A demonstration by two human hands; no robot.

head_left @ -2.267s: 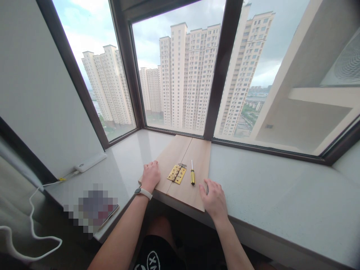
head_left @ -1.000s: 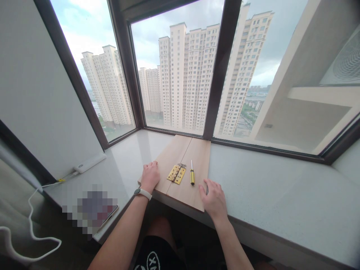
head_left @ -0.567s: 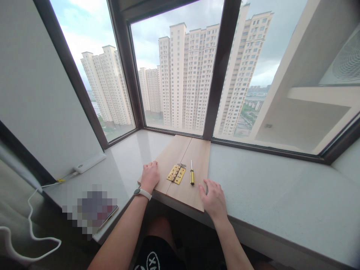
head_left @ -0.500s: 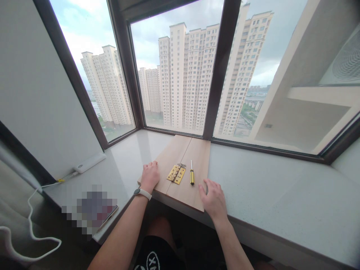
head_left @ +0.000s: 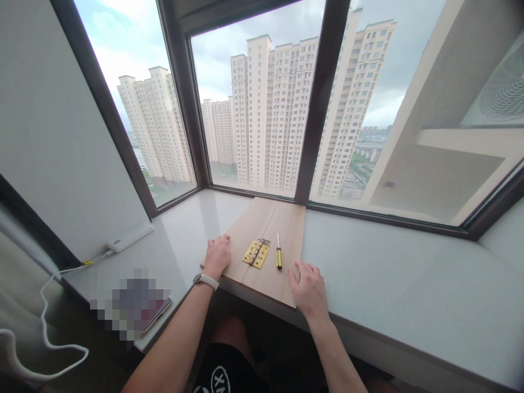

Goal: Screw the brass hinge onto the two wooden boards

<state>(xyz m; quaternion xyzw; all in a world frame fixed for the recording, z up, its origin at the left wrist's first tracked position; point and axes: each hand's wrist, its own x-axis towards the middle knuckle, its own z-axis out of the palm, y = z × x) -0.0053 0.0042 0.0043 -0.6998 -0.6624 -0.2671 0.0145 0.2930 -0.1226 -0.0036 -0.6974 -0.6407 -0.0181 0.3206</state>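
Two light wooden boards lie side by side on the windowsill, the left board (head_left: 245, 229) and the right board (head_left: 291, 232), with a thin seam between them. A brass butt hinge (head_left: 256, 254) lies unfolded across that seam. Several small screws (head_left: 264, 242) are gathered at its far end. To its right is a screwdriver (head_left: 279, 256) with a yellow and black handle, tip toward the window. My left hand (head_left: 218, 255) rests on the left board's outer edge, fingers loosely bent. My right hand (head_left: 309, 286) lies at the right board's outer edge, thumb apart from the fingers. Both hold nothing.
A pale stone windowsill (head_left: 393, 273) carries the boards, its front edge close to my forearms. At left are a white power strip (head_left: 131, 238) with a white cable (head_left: 45, 305) and a blurred-out phone-like object (head_left: 158, 316). Dark-framed windows (head_left: 303, 180) stand behind.
Almost nothing differs. The view has shifted very slightly; both hands stay at the boards' outer edges, and the hinge, screws and screwdriver lie as before.
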